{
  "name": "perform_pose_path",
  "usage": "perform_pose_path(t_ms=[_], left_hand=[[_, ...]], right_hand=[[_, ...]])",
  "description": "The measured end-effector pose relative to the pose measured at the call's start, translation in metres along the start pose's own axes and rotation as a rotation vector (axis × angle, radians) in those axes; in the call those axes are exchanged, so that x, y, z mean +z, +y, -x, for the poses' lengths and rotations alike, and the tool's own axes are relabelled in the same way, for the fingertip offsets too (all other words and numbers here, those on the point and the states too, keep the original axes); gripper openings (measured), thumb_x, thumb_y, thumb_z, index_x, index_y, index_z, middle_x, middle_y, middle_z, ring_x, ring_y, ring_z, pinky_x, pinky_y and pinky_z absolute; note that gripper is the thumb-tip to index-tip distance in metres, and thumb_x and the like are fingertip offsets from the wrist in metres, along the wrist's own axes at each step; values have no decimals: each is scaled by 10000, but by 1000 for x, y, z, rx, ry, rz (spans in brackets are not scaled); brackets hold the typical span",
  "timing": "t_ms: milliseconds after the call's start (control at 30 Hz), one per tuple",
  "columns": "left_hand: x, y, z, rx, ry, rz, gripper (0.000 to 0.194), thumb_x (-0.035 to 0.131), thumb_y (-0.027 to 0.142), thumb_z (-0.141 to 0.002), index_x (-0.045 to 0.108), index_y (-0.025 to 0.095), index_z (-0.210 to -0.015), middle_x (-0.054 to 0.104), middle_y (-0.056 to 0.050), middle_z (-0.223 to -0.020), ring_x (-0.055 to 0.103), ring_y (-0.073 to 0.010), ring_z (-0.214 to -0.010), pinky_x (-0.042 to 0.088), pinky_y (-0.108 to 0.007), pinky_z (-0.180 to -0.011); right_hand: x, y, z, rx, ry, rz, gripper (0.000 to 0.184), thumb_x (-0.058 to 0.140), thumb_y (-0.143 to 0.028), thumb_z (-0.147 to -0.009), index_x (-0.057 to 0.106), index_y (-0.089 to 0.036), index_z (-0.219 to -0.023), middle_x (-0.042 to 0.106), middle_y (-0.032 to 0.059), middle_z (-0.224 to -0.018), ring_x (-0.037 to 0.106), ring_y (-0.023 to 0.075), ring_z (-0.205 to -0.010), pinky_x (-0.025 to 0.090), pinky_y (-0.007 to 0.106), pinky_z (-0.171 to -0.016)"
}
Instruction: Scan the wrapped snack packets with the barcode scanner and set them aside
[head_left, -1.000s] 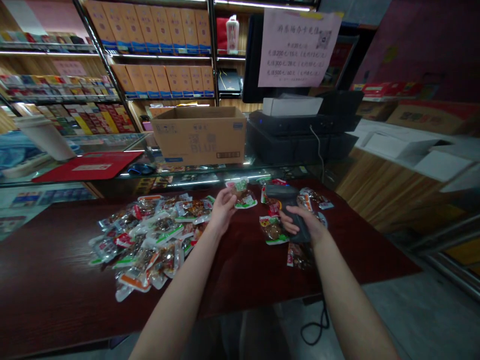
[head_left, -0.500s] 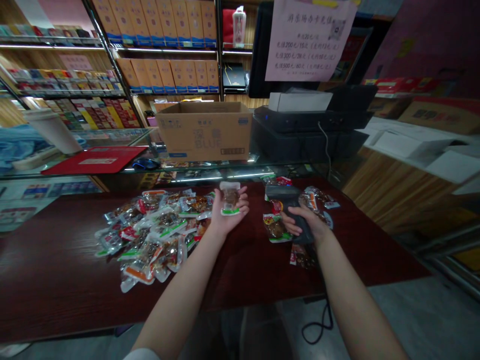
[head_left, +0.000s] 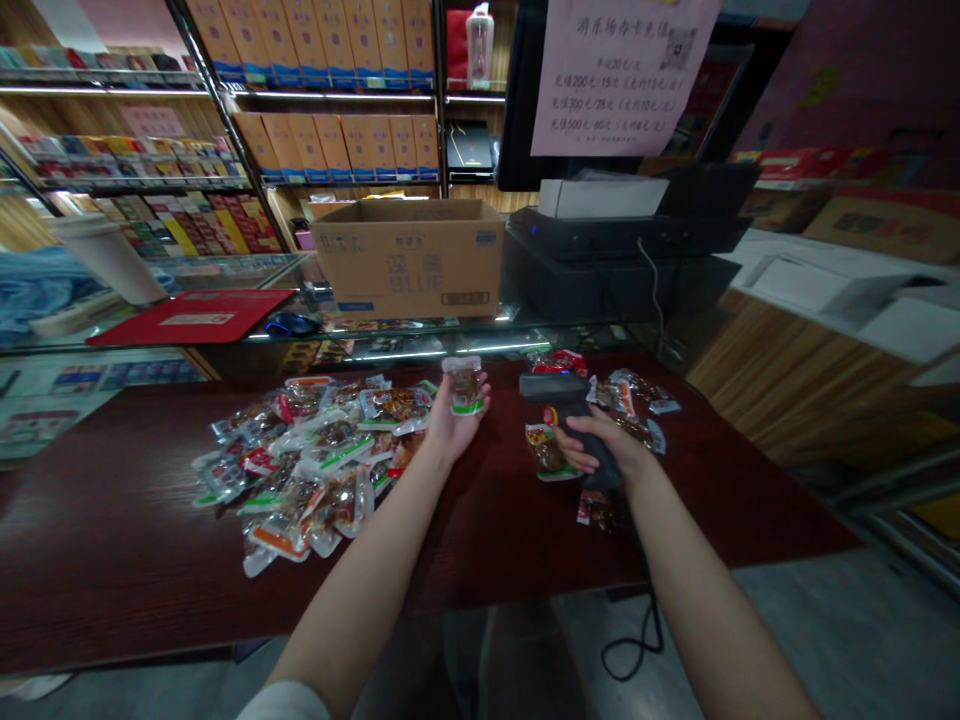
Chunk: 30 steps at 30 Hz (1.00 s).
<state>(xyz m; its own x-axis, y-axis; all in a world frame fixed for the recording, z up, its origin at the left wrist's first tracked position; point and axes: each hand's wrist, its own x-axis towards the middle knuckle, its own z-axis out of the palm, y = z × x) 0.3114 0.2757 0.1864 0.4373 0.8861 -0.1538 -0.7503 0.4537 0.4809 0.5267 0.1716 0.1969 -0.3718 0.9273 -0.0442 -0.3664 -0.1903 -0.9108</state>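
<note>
My left hand [head_left: 452, 425] holds up a small clear snack packet [head_left: 464, 385] with brown contents and a green lower edge, thumb over its left side. In my right hand [head_left: 611, 450] is a dark barcode scanner [head_left: 562, 392], fingers wrapped round its handle and its head pointing left toward the packet. A gap separates scanner and packet. Left of my left hand lies a heap of similar packets [head_left: 322, 450]. Around and partly under the scanner are several more packets, among them a red-and-green one [head_left: 546, 450] and a clear one [head_left: 645, 390].
Behind the dark red table [head_left: 135, 540] stands an open cardboard box [head_left: 409, 265] on a glass counter. Right of it are a black machine [head_left: 615, 275] and a monitor with a pink notice [head_left: 619, 80]. The scanner's cable [head_left: 637, 640] hangs off the front edge.
My left hand has shifted the packet slightly up and right, and its thumb now lies over the packet's edge. The scanner has moved a little left, nearer the packet.
</note>
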Motion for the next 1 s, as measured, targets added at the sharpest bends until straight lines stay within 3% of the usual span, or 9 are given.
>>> perform_pose_path(t_ms=[167, 300, 433, 567, 667, 733, 800, 900, 1000], left_hand=[[0, -2, -5, 60, -2, -48, 425, 355, 445, -991, 637, 191, -1182, 656, -88, -1242, 653, -192, -987, 508, -334, -861], [3, 0, -6, 30, 86, -90, 429, 331, 462, -989, 661, 232, -1138, 606, -64, -1340, 615, -207, -1111, 475, -345, -940], [4, -2, -6, 51, 68, -141, 392, 369, 472, -980, 669, 242, -1080, 632, -49, -1295, 630, -193, -1073, 490, -333, -899], [1, -5, -7, 196, 25, -239, 386, 531, 505, -909, 639, 199, -1117, 687, -82, -1146, 655, -173, -933, 493, -322, -881], [1, 8, -4, 369, 131, -625, 370, 578, 476, -877, 632, 163, -1067, 691, -114, -1070, 654, -206, -934, 488, -331, -876], [3, 27, 5, 520, 241, -1079, 308, 631, 402, -840, 634, 176, -1048, 678, -135, -1105, 632, -257, -1043, 470, -346, -906], [6, 48, 17, 616, 384, -1570, 335, 572, 366, -867, 596, 182, -1145, 652, -177, -1180, 597, -314, -1134, 443, -400, -941], [5, 72, 32, 434, 685, -2027, 455, 457, 399, -905, 507, 104, -1248, 682, -254, -1046, 648, -385, -1000, 463, -474, -839], [-1, 81, 36, 332, 731, -2269, 452, 454, 381, -882, 549, 54, -1179, 674, -283, -1025, 627, -416, -1018, 453, -488, -836]], right_hand=[[3, 0, -3, 7, 34, 12, 276, 663, -335, -810, 506, -175, -971, 471, -84, -553, 324, 32, -323, 238, 181, -329], [7, 0, -4, 29, 43, 55, 250, 670, -326, -815, 482, -186, -901, 490, -82, -559, 359, 35, -335, 267, 175, -336], [7, 0, -4, 37, 25, 79, 257, 671, -338, -811, 483, -190, -904, 489, -86, -559, 369, 38, -339, 294, 180, -341], [7, -1, -2, 16, 46, 60, 261, 672, -331, -808, 476, -195, -912, 485, -84, -561, 362, 40, -340, 274, 179, -342], [5, -4, -1, -28, 72, 32, 254, 671, -340, -802, 467, -202, -866, 489, -81, -551, 353, 41, -332, 270, 182, -342], [1, -7, -1, -77, 117, 20, 270, 681, -358, -784, 461, -203, -808, 486, -80, -532, 340, 40, -321, 270, 186, -334], [-4, -12, 0, -134, 195, 14, 299, 701, -371, -756, 453, -204, -761, 492, -74, -519, 343, 42, -316, 278, 189, -328], [-14, -22, 8, -197, 354, 34, 319, 723, -390, -728, 467, -200, -747, 540, -50, -531, 393, 57, -329, 321, 200, -331], [-27, -29, 25, -249, 522, 95, 321, 744, -391, -703, 508, -190, -786, 614, -14, -578, 463, 82, -361, 369, 214, -346]])
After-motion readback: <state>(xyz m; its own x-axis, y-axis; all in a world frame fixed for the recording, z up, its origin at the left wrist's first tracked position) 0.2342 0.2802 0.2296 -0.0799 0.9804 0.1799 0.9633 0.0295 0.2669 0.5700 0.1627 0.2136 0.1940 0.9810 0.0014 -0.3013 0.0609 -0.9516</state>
